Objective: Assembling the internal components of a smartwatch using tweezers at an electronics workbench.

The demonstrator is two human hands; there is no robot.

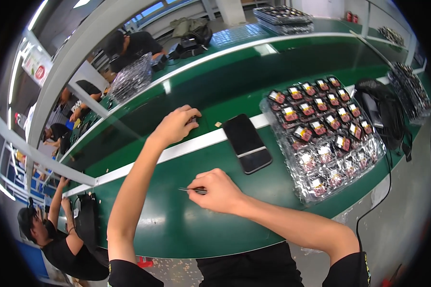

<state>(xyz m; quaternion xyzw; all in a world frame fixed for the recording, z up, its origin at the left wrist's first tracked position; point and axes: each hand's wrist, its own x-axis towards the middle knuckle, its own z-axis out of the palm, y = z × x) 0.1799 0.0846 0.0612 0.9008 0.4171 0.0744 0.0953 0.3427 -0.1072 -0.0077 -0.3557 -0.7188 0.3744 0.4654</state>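
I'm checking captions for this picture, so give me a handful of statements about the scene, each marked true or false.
1. The right hand holds a slim metal tool. True.
2. A black phone lies left of the clear plastic tray. True.
3. The tray is empty. False: small dark pieces sit in it in rows.
4. The left hand reaches farther forward than the right. True.
5. The near work surface is red. False: the tabletop is green.
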